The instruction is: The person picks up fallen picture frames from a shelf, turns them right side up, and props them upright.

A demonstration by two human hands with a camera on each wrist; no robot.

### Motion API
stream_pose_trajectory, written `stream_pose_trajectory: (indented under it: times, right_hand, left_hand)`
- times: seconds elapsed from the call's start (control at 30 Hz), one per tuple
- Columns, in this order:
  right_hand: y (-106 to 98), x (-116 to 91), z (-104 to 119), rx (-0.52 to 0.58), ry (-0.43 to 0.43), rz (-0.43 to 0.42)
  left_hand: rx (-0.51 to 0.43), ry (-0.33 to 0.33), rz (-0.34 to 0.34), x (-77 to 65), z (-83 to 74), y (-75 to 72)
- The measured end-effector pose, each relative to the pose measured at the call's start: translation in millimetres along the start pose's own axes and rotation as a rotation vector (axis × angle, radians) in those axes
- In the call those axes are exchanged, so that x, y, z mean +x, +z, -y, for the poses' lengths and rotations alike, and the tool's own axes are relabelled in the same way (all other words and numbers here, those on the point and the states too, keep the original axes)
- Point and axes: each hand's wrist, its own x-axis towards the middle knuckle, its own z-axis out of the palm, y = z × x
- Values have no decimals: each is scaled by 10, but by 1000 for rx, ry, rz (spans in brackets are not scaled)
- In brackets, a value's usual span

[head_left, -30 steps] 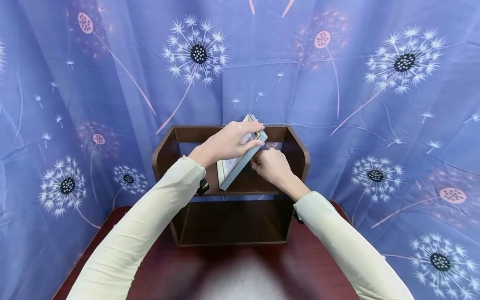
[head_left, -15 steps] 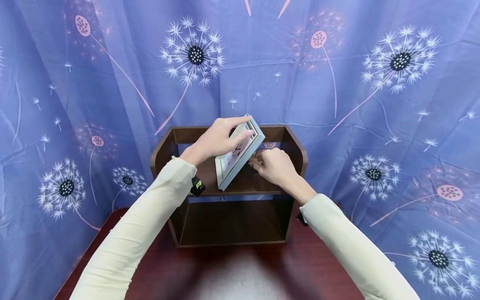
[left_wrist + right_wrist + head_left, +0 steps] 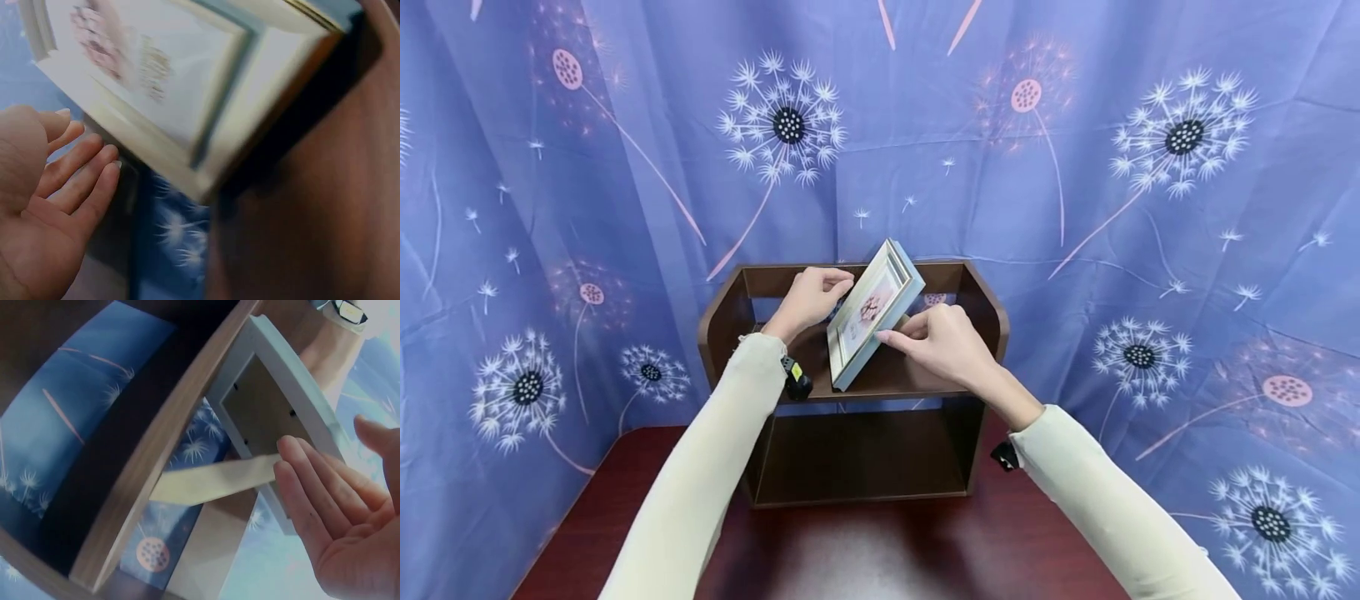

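Observation:
A picture frame with a pink flower print leans on the upper level of a dark brown shelf unit. Its pale easel leg is folded out behind it and reaches down to the shelf. My left hand hovers at the frame's left side, fingers loosely bent and holding nothing. On the other side, my right hand has its thumb tip near the frame's right edge. In the right wrist view, its fairly straight fingers are right at the top of the leg, behind the frame.
The shelf's side panels rise at both sides of the hands. Below is a lower compartment. The unit stands on a reddish-brown table, in front of a blue dandelion curtain. A small black device sits on each wrist.
My left hand has come off the frame's top and moved down and left. My right hand's curled fingers have loosened and straightened behind the frame. The frame still leans, its print now uncovered.

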Motion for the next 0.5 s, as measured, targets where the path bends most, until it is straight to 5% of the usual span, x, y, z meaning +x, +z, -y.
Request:
stream_pose_trajectory:
  times: [0.23,0.5]
  right_hand:
    - [102,19,34,10,-13,-72]
    - [113,43,78,21,22,-75]
  left_hand:
    - [-21,-38,-26,33,75,187]
    - [4,-40,-66,59,112,233]
